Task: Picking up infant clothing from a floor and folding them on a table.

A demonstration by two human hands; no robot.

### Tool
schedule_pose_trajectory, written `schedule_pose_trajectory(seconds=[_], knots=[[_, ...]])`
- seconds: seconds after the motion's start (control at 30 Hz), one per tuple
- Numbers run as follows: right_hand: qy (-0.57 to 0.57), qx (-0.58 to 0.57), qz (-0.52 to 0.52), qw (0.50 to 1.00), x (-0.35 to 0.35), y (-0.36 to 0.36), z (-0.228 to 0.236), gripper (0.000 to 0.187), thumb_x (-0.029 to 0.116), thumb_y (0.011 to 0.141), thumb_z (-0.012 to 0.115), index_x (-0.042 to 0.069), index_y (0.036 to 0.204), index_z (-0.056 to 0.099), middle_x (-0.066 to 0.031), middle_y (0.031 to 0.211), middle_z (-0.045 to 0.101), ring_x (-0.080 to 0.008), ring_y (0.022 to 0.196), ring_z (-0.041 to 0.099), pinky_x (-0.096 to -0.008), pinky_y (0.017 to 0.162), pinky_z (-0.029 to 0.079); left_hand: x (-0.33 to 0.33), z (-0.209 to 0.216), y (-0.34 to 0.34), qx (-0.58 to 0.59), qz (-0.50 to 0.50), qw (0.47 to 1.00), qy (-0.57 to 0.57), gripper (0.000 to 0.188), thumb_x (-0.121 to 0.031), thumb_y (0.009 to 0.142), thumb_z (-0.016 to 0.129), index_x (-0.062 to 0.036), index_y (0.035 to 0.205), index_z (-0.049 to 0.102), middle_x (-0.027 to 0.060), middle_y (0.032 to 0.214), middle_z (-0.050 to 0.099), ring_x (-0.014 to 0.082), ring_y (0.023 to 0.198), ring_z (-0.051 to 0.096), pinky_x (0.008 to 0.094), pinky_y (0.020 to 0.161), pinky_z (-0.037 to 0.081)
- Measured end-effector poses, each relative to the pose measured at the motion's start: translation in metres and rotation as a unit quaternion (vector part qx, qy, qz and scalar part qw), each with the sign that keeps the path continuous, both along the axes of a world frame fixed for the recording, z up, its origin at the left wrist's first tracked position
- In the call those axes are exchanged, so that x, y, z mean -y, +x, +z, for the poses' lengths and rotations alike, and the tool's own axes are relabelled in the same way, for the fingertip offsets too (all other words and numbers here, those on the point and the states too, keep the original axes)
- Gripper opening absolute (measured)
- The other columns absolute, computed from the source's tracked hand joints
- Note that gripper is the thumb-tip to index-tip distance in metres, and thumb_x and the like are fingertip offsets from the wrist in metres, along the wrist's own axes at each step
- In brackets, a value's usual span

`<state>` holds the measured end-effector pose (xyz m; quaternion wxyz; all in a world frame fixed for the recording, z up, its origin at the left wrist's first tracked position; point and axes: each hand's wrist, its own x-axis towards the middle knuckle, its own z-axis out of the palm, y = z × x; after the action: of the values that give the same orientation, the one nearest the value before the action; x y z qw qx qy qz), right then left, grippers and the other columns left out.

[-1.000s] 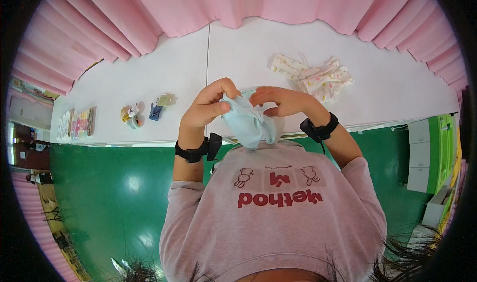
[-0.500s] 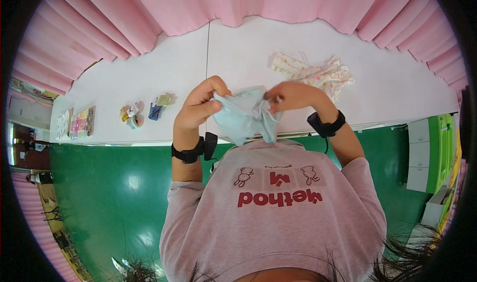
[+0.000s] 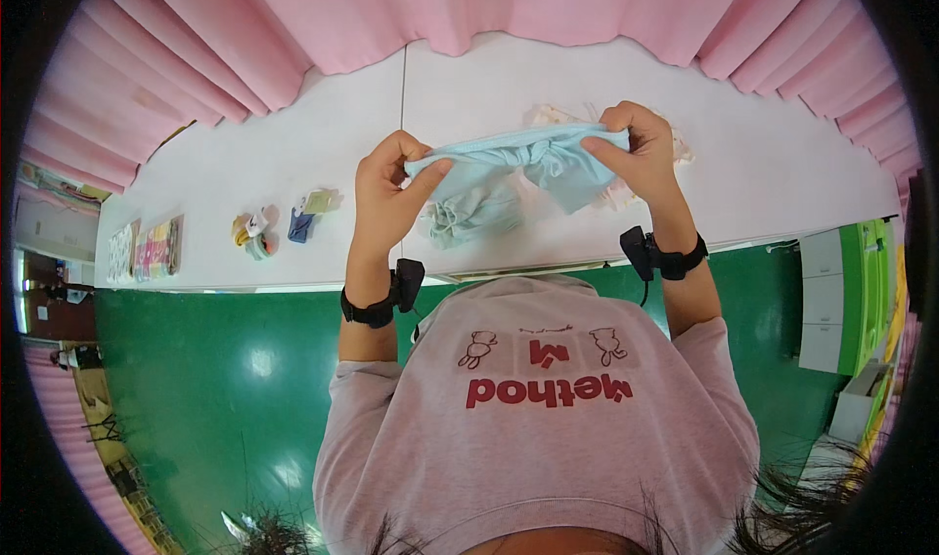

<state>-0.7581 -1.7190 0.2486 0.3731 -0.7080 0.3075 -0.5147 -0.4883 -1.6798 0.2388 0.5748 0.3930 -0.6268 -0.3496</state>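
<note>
Between my two hands a light blue garment (image 3: 499, 152) is stretched sideways by its banded edge, above the white table. My left hand (image 3: 391, 178) pinches the left end of the band, thumb toward me. The right end is gripped by my right hand (image 3: 636, 149) in the same way. A knotted, bow-like bunch of cloth shows near the middle right of the band. Paler gathered cloth (image 3: 472, 218) hangs or lies below; I cannot tell whether it belongs to the same garment. Behind my right hand lies a cream patterned garment (image 3: 553, 115), partly covered.
On the left of the table (image 3: 205, 183) sit a small blue item with a light tag (image 3: 303, 221), a bundle of small coloured cloth pieces (image 3: 256, 230) and folded patterned cloths (image 3: 156, 250). Pink curtains (image 3: 469, 7) line the far edge. A green-and-white cabinet (image 3: 831, 301) stands right.
The light blue garment was bunched close to my body. My hands have moved apart and my right hand up and away, pulling the band out wide; the garment now hides more of the cream one.
</note>
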Motion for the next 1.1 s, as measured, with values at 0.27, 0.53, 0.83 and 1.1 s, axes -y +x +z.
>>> schedule_pose_trajectory(seconds=[0.27,0.53,0.83,1.1], knots=[[0.163,-0.05,-0.021,0.985,0.006,0.028,0.004,0.02,0.006,0.076,0.056,0.005,0.096,0.052,0.0031,0.064,0.047,-0.0036,0.054,0.041,-0.0184,0.049,0.036,0.012,-0.005,-0.032,0.063,0.099,0.988,0.097,0.018,-0.006,0.078,0.058,-0.0076,0.074,0.04,-0.0049,0.055,0.041,0.0004,0.049,0.031,0.0187,0.041,0.021],[0.118,-0.056,0.135,0.982,-0.026,0.053,0.01,0.036,0.003,0.079,0.047,0.006,0.114,0.037,0.0011,0.064,0.042,-0.0087,0.061,0.045,-0.023,0.057,0.041,-0.01,0.017,-0.06,0.113,-0.004,0.992,-0.058,0.035,-0.007,0.076,0.056,-0.0039,0.107,0.041,0.0167,0.08,0.057,0.0236,0.067,0.058,0.0295,0.059,0.046],[0.118,-0.186,0.146,0.964,-0.029,0.042,0.022,0.05,0.007,0.073,0.054,0.007,0.118,0.031,-0.0077,0.08,0.051,-0.0179,0.076,0.05,-0.027,0.069,0.039,-0.012,0.009,-0.046,0.158,-0.081,0.984,0.004,0.048,-0.001,0.074,0.05,-0.0067,0.118,0.032,0.0187,0.094,0.054,0.0304,0.082,0.056,0.0341,0.072,0.044],[-0.141,-0.258,0.107,0.95,-0.005,0.041,0.019,0.035,0.027,0.066,0.068,0.002,0.085,0.052,-0.0078,0.066,0.049,-0.0182,0.059,0.047,-0.0276,0.054,0.038,-0.004,0.006,-0.043,0.067,-0.192,0.979,0.007,0.042,0.003,0.075,0.05,-0.0063,0.114,0.034,0.0101,0.079,0.052,0.0184,0.075,0.054,0.0288,0.07,0.043]])
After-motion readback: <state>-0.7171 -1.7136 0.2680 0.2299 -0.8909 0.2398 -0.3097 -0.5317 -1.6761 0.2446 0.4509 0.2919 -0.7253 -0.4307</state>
